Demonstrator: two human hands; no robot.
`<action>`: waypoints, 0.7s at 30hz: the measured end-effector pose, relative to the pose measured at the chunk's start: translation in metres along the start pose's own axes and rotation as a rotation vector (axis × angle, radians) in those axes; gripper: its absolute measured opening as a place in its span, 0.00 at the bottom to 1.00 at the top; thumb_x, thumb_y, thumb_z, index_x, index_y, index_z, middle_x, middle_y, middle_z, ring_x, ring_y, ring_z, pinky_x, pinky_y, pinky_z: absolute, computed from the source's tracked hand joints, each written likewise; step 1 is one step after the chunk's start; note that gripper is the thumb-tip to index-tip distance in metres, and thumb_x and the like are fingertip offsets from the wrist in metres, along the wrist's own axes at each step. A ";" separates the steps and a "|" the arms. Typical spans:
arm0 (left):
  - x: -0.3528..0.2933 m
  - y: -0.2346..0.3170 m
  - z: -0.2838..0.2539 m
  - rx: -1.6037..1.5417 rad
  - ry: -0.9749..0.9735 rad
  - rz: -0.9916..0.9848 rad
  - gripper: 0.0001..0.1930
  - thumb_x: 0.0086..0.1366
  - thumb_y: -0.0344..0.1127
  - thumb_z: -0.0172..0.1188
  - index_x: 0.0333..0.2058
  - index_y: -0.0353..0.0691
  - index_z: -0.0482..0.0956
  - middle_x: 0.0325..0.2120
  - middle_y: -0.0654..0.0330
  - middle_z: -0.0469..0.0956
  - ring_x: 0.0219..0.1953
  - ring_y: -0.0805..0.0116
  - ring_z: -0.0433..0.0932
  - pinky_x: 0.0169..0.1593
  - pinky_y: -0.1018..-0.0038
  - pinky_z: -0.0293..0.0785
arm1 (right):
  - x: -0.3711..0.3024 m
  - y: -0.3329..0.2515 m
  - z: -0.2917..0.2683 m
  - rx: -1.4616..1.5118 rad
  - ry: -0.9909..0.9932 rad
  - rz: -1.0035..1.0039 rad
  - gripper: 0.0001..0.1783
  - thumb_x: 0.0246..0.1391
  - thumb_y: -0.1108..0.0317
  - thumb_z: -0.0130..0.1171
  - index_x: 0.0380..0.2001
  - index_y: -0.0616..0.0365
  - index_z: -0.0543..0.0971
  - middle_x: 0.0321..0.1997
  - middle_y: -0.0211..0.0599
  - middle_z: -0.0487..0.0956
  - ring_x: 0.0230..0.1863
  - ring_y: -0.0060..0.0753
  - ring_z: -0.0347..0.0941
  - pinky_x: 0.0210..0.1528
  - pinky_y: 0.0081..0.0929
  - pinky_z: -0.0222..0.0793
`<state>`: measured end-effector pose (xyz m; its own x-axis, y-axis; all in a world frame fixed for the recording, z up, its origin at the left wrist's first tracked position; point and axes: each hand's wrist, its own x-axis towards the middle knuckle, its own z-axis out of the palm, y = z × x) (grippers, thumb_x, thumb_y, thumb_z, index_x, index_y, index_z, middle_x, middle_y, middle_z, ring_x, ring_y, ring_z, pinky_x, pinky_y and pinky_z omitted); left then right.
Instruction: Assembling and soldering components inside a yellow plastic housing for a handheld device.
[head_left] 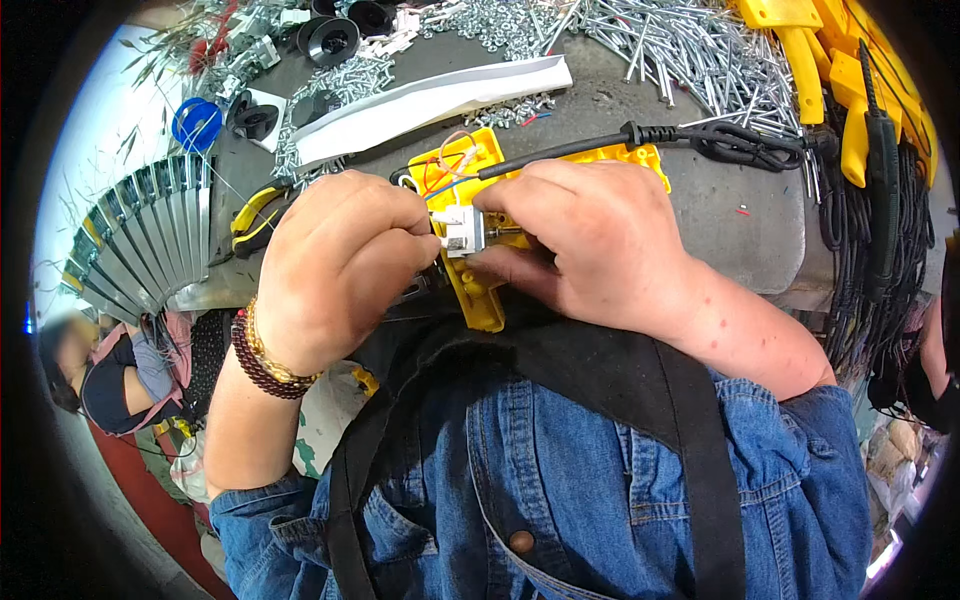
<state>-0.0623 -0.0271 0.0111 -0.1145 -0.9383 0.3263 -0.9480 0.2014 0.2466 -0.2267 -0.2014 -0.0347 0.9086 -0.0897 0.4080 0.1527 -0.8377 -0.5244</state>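
- Fitting a small white switch [458, 230] into a yellow plastic shell [478, 290], that looks like the step in hand
- The left hand [335, 265] pinches the switch from its side
- The right hand [590, 245] pinches the other side, fingers curled tight
- The shell lies on the grey table [740, 235], close to the person's chest, with thin wires [450, 165] and a black cord [570, 150] coming out
- Next, I think, the switch needs a careful push into its slot, keeping the wires from getting squashed
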 end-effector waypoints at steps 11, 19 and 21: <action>-0.005 0.005 -0.001 -0.143 0.024 -0.041 0.15 0.42 0.22 0.65 0.34 0.36 0.81 0.33 0.56 0.80 0.34 0.53 0.80 0.39 0.63 0.77 | 0.000 0.001 0.000 0.009 0.025 -0.012 0.20 0.42 0.61 0.74 0.39 0.55 0.82 0.29 0.37 0.80 0.29 0.41 0.78 0.30 0.34 0.73; -0.001 0.008 0.006 -0.134 0.042 -0.070 0.17 0.42 0.19 0.61 0.35 0.36 0.80 0.34 0.54 0.79 0.35 0.52 0.80 0.38 0.63 0.78 | 0.000 0.000 0.001 0.011 0.024 -0.012 0.19 0.43 0.61 0.74 0.38 0.56 0.81 0.30 0.37 0.80 0.31 0.42 0.78 0.31 0.35 0.73; 0.002 0.012 0.009 -0.121 0.087 -0.068 0.13 0.45 0.15 0.60 0.31 0.36 0.79 0.32 0.56 0.80 0.34 0.57 0.80 0.38 0.65 0.77 | 0.000 0.001 0.001 0.016 0.020 -0.006 0.19 0.43 0.62 0.74 0.38 0.56 0.81 0.30 0.38 0.80 0.30 0.43 0.78 0.31 0.35 0.73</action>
<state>-0.0759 -0.0289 0.0068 -0.0201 -0.9243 0.3812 -0.9093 0.1754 0.3774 -0.2262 -0.2014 -0.0356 0.8996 -0.0959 0.4261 0.1644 -0.8295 -0.5337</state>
